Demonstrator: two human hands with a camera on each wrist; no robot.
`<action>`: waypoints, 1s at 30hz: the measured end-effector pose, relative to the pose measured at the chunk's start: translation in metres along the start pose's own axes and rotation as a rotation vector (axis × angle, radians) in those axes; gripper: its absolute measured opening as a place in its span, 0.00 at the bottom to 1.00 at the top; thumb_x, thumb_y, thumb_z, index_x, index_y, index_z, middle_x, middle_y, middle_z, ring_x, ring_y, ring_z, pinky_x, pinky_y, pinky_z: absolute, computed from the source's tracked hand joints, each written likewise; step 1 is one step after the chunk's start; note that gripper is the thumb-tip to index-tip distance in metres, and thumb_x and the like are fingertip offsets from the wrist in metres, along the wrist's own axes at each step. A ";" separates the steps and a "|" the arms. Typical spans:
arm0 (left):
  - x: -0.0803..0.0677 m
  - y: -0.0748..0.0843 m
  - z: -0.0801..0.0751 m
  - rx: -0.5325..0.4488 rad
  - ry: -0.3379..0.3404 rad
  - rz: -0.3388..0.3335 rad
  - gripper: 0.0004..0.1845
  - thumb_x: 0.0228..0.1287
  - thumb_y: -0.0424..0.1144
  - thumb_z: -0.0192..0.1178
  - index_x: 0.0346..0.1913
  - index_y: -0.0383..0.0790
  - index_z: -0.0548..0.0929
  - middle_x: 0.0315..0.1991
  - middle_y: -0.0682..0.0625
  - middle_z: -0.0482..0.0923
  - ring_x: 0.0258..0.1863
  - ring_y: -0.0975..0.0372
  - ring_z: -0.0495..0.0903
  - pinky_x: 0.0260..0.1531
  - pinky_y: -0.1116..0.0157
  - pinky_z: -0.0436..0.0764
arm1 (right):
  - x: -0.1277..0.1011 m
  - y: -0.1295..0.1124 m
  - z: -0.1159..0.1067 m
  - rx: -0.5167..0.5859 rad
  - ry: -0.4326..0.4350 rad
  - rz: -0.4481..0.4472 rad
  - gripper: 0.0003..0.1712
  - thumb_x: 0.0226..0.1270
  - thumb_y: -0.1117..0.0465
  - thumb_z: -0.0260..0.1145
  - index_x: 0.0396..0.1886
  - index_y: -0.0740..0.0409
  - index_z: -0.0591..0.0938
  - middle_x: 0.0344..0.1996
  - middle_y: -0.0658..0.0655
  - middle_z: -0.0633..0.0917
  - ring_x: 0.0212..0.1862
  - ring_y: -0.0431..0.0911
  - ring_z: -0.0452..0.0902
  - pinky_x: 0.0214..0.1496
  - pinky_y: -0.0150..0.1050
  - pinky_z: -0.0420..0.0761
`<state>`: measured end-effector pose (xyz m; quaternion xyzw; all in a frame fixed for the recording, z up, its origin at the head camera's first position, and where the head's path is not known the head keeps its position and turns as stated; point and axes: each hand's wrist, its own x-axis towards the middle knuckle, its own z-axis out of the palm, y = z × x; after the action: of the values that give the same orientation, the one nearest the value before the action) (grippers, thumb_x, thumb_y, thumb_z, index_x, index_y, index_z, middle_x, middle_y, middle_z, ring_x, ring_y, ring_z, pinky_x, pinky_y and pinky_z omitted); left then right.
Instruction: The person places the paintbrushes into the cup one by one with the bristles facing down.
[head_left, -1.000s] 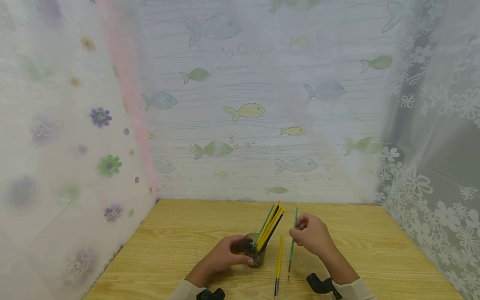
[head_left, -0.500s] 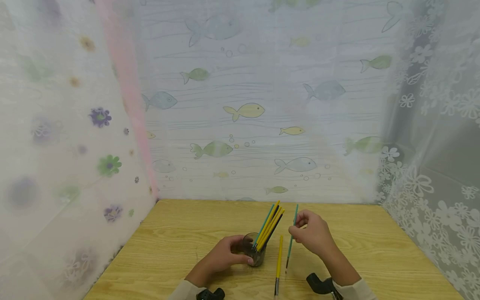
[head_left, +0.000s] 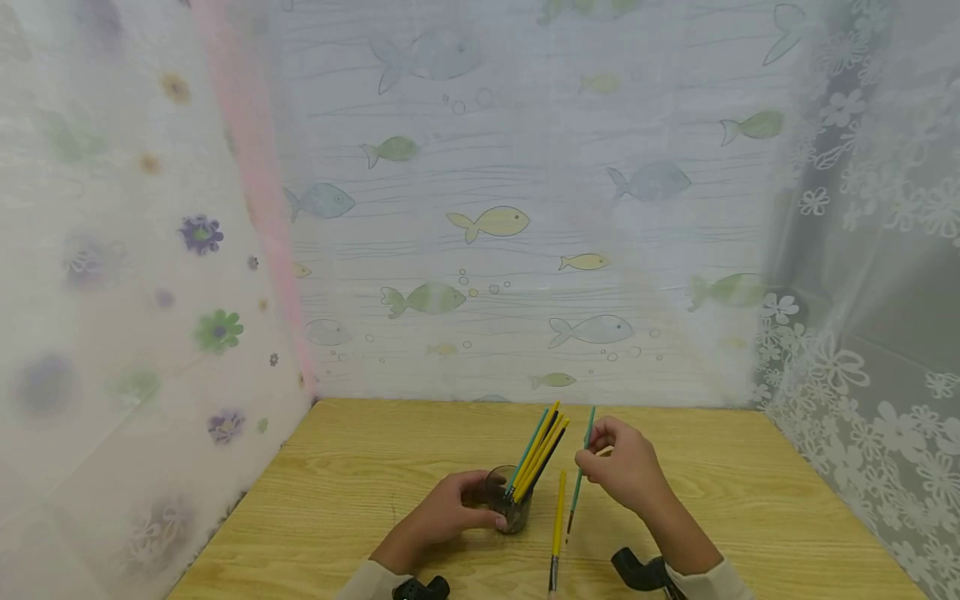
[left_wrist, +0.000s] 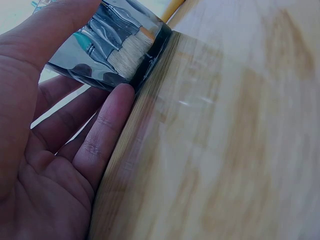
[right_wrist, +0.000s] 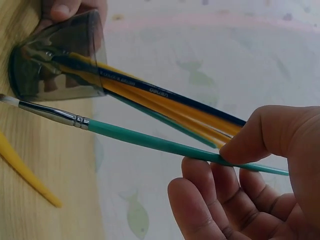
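Note:
My left hand point(head_left: 452, 507) grips a smoky see-through cup point(head_left: 512, 518) standing on the table. Several paintbrushes point(head_left: 538, 458) lean in it to the right, bristles down, with yellow, dark and teal handles. In the left wrist view, pale bristles point(left_wrist: 131, 55) show through the cup wall. Beside the cup, my right hand point(head_left: 624, 468) pinches a teal paintbrush point(right_wrist: 145, 143) by its handle between thumb and fingertips. That brush slants with its bristle tip point(head_left: 568, 533) down, close over the table. A yellow paintbrush point(head_left: 558, 521) lies on the table between the cup and the teal brush.
The wooden table point(head_left: 360, 442) ends at a back curtain point(head_left: 510, 350) printed with fish. Flowered sheets hang at the left point(head_left: 150, 333) and right point(head_left: 885, 400). Black wrist devices point(head_left: 641, 571) sit below both hands.
My right hand has shifted slightly up and left, and the teal paintbrush has swung so its bristle tip is nearer the yellow brush. The left hand and cup have stayed put.

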<state>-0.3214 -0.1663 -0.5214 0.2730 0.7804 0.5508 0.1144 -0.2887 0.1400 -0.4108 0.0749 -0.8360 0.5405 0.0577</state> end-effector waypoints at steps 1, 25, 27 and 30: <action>0.000 0.000 0.000 -0.001 -0.001 -0.001 0.25 0.66 0.47 0.73 0.65 0.56 0.81 0.56 0.55 0.86 0.56 0.61 0.85 0.55 0.67 0.82 | 0.000 0.000 0.000 0.004 0.001 -0.001 0.07 0.63 0.66 0.68 0.38 0.59 0.77 0.33 0.56 0.84 0.30 0.48 0.85 0.36 0.40 0.88; 0.001 -0.003 -0.001 0.005 0.002 -0.007 0.25 0.66 0.47 0.73 0.65 0.56 0.82 0.55 0.56 0.86 0.55 0.61 0.85 0.54 0.66 0.82 | -0.006 -0.009 0.003 0.148 0.028 -0.066 0.05 0.72 0.64 0.66 0.40 0.62 0.79 0.35 0.60 0.85 0.34 0.48 0.88 0.42 0.41 0.89; 0.001 -0.003 -0.001 0.007 0.003 -0.005 0.25 0.66 0.47 0.73 0.65 0.56 0.81 0.56 0.56 0.86 0.56 0.61 0.85 0.54 0.66 0.82 | -0.006 -0.010 0.003 0.155 0.031 -0.076 0.06 0.73 0.63 0.66 0.39 0.62 0.79 0.35 0.60 0.86 0.34 0.48 0.88 0.42 0.40 0.89; 0.001 -0.003 -0.001 0.007 0.004 -0.004 0.25 0.66 0.47 0.73 0.65 0.56 0.81 0.56 0.56 0.86 0.56 0.61 0.85 0.55 0.66 0.82 | -0.006 -0.011 0.003 0.160 0.039 -0.091 0.08 0.74 0.62 0.67 0.40 0.63 0.79 0.36 0.60 0.87 0.35 0.49 0.89 0.42 0.39 0.89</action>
<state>-0.3236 -0.1673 -0.5238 0.2707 0.7831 0.5484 0.1131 -0.2806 0.1332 -0.4036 0.1068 -0.7844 0.6039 0.0924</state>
